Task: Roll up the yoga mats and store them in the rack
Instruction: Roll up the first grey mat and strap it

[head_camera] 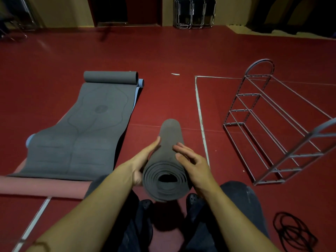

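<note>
Above red floor (163, 51): left hand (145, 159), right hand (192, 164) flat-fingered against rolled mat (168, 160) (grey).

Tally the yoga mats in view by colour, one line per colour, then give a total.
Grey: 2, the rolled mat held between the left hand and right hand, and the grey mat lying part unrolled on the floor.
Blue: 1, the blue mat showing from under that grey one.
Pink: 1, the pink mat at the near left.
Total: 4
</note>
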The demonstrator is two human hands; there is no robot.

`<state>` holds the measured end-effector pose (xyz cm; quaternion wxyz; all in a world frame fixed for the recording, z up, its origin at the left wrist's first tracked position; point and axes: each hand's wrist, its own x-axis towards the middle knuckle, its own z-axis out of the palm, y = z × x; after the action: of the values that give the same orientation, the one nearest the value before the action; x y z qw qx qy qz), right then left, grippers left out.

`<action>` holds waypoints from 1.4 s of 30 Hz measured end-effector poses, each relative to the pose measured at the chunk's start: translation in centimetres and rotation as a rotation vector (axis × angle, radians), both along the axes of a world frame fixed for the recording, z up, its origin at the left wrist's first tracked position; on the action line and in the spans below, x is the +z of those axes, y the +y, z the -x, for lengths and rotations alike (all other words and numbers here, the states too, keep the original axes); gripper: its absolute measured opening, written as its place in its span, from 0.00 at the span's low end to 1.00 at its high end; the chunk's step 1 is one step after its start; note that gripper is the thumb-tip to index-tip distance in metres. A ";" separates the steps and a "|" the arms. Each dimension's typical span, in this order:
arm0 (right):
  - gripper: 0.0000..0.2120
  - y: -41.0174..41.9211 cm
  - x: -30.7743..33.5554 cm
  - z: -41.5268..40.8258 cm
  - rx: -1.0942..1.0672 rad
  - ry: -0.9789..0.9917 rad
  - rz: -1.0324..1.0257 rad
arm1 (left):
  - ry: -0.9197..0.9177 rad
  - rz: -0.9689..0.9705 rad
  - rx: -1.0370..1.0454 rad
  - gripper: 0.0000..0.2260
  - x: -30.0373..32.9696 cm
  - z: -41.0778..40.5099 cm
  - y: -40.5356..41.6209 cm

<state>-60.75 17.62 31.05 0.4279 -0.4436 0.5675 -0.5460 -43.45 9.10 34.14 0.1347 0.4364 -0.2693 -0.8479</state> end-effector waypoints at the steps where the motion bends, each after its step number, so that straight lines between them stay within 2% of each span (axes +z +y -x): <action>1: 0.17 0.2 -0.2 0.3 0.009 0.039 -0.009 | -0.004 0.012 -0.028 0.33 -0.4 0.3 0.1; 4: 0.29 0.8 -0.5 1.1 0.026 0.046 -0.062 | 0.012 -0.024 -0.031 0.31 -2.0 1.1 0.6; 10: 0.39 -0.3 -0.6 3.5 -0.064 -0.035 -0.215 | 0.067 -0.061 0.088 0.31 -5.0 4.2 0.7; 14: 0.48 -1.4 -1.2 6.7 -0.077 -0.099 -0.390 | 0.024 0.022 0.102 0.30 -6.4 6.8 -0.2; 16: 0.50 -2.1 -1.6 8.5 -0.058 -0.124 -0.455 | -0.001 0.090 0.130 0.33 -7.2 8.3 -0.8; 18: 0.45 -2.9 -2.6 10.3 -0.039 -0.199 -0.491 | -0.020 0.155 0.160 0.39 -8.2 10.0 -1.4; 22: 0.41 -4.1 -4.5 14.4 -0.172 -0.260 -0.420 | -0.044 0.239 0.279 0.37 -9.8 14.9 -2.6; 25: 0.20 -3.7 -6.0 18.1 -0.296 -0.318 -0.383 | -0.110 0.270 0.349 0.39 -12.0 18.7 -2.9; 26: 0.17 -3.4 -6.9 19.4 -0.351 -0.316 -0.386 | -0.140 0.270 0.376 0.40 -12.9 19.9 -2.8; 30: 0.15 -1.3 -13.7 24.5 -0.598 -0.090 -0.438 | -0.197 0.256 0.421 0.44 -17.4 25.0 -1.8; 32: 0.15 0.2 -17.3 27.0 -0.728 -0.044 -0.480 | -0.198 0.264 0.420 0.45 -19.9 27.0 -1.7; 37: 0.14 4.7 -25.0 33.0 -1.015 -0.001 -0.601 | -0.247 0.304 0.348 0.45 -25.7 30.3 -1.7; 42: 0.13 8.1 -31.3 35.6 -1.091 -0.026 -0.767 | -0.197 0.299 0.255 0.39 -30.2 34.9 -0.4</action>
<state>-96.38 25.74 -0.28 0.2245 0.0974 0.8595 -0.4488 -78.35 8.72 3.98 0.2771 0.5227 -0.3465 -0.7280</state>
